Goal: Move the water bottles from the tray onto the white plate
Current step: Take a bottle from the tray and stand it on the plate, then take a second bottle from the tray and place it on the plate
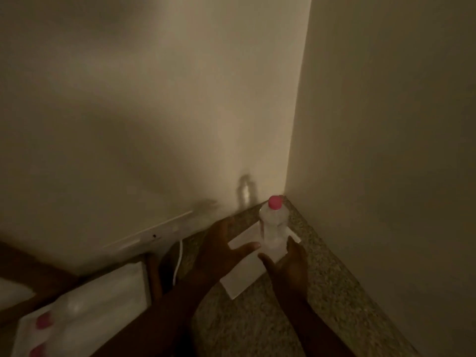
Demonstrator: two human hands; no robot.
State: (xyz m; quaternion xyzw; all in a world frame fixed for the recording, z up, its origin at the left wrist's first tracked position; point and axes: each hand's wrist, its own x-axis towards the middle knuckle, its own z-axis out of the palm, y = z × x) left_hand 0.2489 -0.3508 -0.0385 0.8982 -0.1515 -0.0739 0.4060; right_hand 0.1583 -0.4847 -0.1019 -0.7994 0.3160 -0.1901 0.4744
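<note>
One clear plastic pink-capped bottle stands steady on the white rectangular plate; both hands' fingers spread apart, flanking it

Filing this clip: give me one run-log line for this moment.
bottle upright on white plate | left hand open, beside | right hand open, beside | tray holds more bottles

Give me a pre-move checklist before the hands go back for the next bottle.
1. Bottle upright on white plate: ok.
2. Pink cap on: ok.
3. Left hand off the bottle, open: ok.
4. Right hand off the bottle: cannot tell, its fingertips sit close against the base.
5. Bottles left on tray: not ok, two pink caps show there.
6. Plate room for more: ok, its near part is bare.
</note>
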